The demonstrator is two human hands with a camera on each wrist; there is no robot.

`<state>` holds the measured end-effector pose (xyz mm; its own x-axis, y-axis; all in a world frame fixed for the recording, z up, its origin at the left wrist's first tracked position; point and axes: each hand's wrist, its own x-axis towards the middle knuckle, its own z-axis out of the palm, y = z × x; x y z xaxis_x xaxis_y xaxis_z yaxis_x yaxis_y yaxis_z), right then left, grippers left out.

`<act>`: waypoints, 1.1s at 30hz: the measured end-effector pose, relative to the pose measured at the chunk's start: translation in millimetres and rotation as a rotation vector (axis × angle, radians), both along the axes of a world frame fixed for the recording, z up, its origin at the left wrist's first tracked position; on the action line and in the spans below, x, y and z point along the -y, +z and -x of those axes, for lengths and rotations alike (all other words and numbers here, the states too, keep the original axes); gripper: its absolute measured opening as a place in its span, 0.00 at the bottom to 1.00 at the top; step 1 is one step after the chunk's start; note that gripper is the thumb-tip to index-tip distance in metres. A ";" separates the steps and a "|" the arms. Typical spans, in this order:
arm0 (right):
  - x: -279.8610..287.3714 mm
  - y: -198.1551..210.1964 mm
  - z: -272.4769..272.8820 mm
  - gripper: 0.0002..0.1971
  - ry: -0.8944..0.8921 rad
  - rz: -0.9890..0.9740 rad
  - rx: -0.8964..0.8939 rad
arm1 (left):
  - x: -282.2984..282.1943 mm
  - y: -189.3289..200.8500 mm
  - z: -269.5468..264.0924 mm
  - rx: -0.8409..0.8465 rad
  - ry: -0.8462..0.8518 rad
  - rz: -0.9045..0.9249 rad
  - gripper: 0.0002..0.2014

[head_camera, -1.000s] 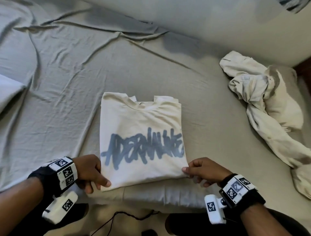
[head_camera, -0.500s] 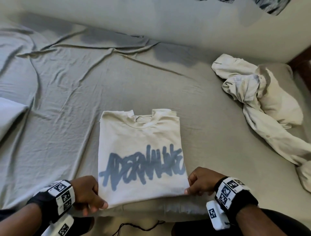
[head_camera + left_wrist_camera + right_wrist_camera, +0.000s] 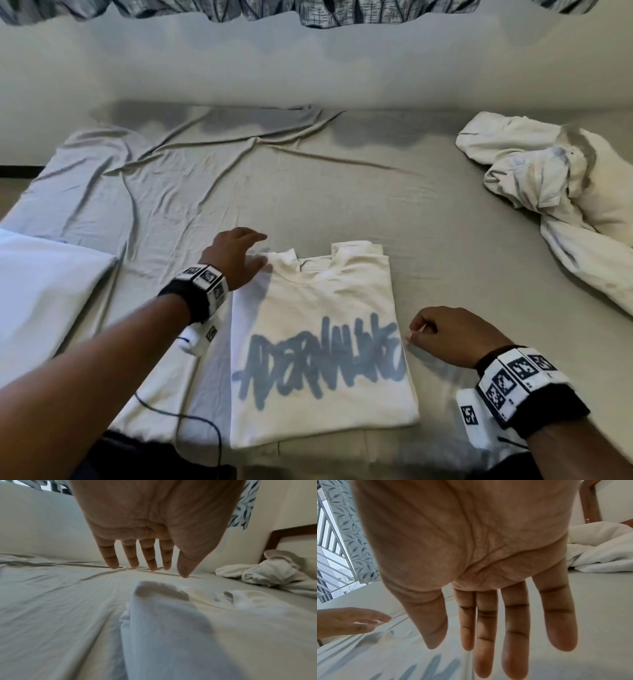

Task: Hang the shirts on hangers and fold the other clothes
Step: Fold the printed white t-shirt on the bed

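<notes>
A white T-shirt (image 3: 318,308) with a blue scrawled print lies folded into a rectangle, collar away from me, on the grey bed sheet (image 3: 308,192). My left hand (image 3: 248,251) reaches over the shirt's far left corner with straight fingers and holds nothing. The left wrist view shows its fingers (image 3: 147,561) spread just above the sheet, past the folded shoulder (image 3: 163,622). My right hand (image 3: 423,330) hovers beside the shirt's right edge, at the level of the print. In the right wrist view its fingers (image 3: 513,635) are straight and empty above the shirt (image 3: 376,660).
A crumpled heap of white clothes (image 3: 555,195) lies at the bed's far right. A white folded cloth or pillow (image 3: 44,294) sits at the left edge. A black cable (image 3: 191,419) runs over the near left edge. A pale wall (image 3: 308,68) bounds the far side.
Both hands have let go of the shirt's near edge. My left hand moved forward to the far left corner, and my right hand rose beside the right edge and opened. The view tilted up.
</notes>
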<state>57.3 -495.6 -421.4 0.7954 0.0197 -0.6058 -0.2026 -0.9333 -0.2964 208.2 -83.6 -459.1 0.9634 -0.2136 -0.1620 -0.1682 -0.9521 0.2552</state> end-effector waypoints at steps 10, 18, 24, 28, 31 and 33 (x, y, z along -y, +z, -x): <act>-3.9 -0.3 -8.9 0.16 0.002 -0.025 -0.006 | 51.0 -35.2 -35.8 -0.295 -0.042 0.017 0.10; -11.1 1.5 -9.6 0.18 0.002 -0.039 -0.034 | 51.9 -30.5 -40.6 -0.371 -0.064 0.315 0.04; -17.2 -0.9 -12.0 0.17 0.004 -0.035 -0.054 | 62.7 -36.8 -55.4 -0.327 -0.043 0.021 0.08; -17.3 -0.8 -13.0 0.17 0.002 -0.034 -0.058 | 73.7 -32.3 -57.8 -0.264 -0.064 -0.007 0.14; -17.7 1.1 -13.2 0.18 0.006 -0.032 -0.050 | 82.5 -31.9 -55.9 -0.275 -0.080 0.012 0.21; -17.8 2.6 -13.1 0.18 0.004 -0.038 -0.047 | 87.0 -32.1 -55.6 -0.257 -0.093 -0.030 0.21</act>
<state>70.4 -477.8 -418.8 0.7658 0.0465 -0.6413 -0.2137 -0.9223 -0.3220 263.8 -170.6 -491.3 0.8665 -0.2903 -0.4061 -0.1881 -0.9435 0.2729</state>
